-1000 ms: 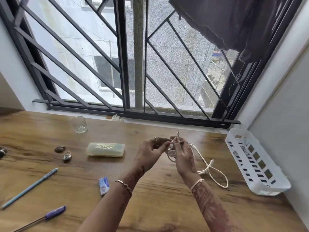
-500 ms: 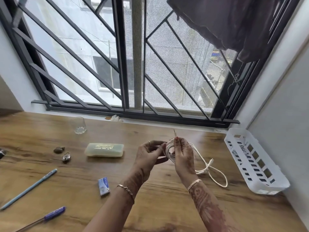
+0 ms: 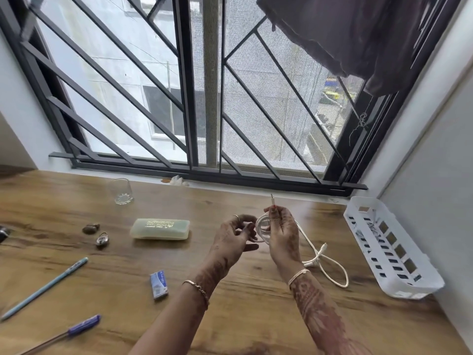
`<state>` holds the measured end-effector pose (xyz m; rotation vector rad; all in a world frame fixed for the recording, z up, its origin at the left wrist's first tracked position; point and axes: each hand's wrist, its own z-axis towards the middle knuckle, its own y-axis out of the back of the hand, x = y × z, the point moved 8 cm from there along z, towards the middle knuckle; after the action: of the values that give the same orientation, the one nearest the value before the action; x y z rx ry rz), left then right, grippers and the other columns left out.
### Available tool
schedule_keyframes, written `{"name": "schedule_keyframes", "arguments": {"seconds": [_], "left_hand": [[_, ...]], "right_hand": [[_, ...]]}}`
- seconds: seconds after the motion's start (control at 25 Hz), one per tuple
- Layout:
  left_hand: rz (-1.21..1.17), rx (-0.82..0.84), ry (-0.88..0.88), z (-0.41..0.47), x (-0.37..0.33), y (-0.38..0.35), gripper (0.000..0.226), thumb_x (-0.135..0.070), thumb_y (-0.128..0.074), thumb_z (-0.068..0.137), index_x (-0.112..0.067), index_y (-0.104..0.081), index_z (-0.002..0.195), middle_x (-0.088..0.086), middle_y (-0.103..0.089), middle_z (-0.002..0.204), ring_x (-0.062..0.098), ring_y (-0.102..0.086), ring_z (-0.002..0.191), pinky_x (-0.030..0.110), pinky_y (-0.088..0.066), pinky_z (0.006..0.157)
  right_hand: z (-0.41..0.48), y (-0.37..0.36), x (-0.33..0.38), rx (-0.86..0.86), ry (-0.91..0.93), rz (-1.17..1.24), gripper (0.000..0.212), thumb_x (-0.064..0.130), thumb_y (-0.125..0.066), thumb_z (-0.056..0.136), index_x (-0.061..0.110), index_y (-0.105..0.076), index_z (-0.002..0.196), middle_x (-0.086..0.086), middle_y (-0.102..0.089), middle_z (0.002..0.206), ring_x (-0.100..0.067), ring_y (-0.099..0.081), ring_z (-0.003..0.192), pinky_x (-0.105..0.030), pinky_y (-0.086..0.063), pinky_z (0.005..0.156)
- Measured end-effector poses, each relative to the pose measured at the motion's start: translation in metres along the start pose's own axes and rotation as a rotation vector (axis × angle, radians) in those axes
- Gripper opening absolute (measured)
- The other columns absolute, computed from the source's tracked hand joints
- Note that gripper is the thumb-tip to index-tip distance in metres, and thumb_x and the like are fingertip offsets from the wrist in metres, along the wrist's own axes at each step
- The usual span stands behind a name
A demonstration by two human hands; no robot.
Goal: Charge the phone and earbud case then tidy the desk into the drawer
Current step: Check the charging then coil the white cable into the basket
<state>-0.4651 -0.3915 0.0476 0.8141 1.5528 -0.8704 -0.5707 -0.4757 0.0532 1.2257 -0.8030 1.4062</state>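
Wooden desk [image 3: 76,290] runs beneath a barred window, and both hands work over its middle. The right hand [image 3: 284,234] grips a small coil of white cable [image 3: 261,226], its plug tip [image 3: 271,199] poking up toward 12 o'clock above the fingers. The left hand [image 3: 234,238] sits just at 9 o'clock of the coil, fingers curled in and, as far as I can tell, pinching a lower turn. From the right hand the unwound tail [image 3: 332,274] trails toward 4 o'clock and lies looped on the desk, long axis roughly 10 to 4, short of the white basket [image 3: 422,285] at 3 o'clock. The right hand is nearer that slack, so the next wrap probably draws it in from that side. No phone or earbud case shows.
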Motion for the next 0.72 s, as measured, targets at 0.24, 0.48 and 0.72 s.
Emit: {"name": "schedule_keyframes", "arguments": {"seconds": [0.24,0.48,0.72], "left_hand": [[-0.119,-0.001,0.021,0.005,0.002,0.002,0.012,0.0,-0.057,0.09,-0.009,-0.065,0.088,0.007,-0.065,0.076,0.009,-0.065,0.067,0.028,-0.06,0.071],[-0.168,0.029,0.048,0.006,0.009,0.001,0.01,-0.008,-0.059,0.09,-0.008,-0.069,0.091,0.001,-0.07,0.074,0.008,-0.066,0.069,0.03,-0.057,0.075],[-0.164,0.102,-0.016,-0.002,0.002,-0.009,0.028,-0.006,-0.075,0.076,-0.007,-0.065,0.102,0.008,-0.07,0.087,0.018,-0.068,0.078,0.036,-0.057,0.079]], "right_hand": [[-0.005,-0.006,-0.004,0.1,-0.169,0.234,0.035,0.038,-0.042,0.098,0.016,-0.068,0.088,-0.001,-0.065,0.064,-0.007,-0.059,0.053,-0.021,-0.05,0.051],[-0.004,-0.003,-0.006,0.036,-0.174,0.305,0.021,0.028,-0.049,0.097,0.017,-0.065,0.088,0.0,-0.06,0.067,-0.007,-0.056,0.055,-0.018,-0.048,0.051],[0.001,0.009,-0.013,-0.075,-0.148,0.272,0.014,0.032,-0.069,0.083,0.019,-0.063,0.083,-0.011,-0.067,0.079,-0.018,-0.06,0.067,-0.036,-0.051,0.064]]}}
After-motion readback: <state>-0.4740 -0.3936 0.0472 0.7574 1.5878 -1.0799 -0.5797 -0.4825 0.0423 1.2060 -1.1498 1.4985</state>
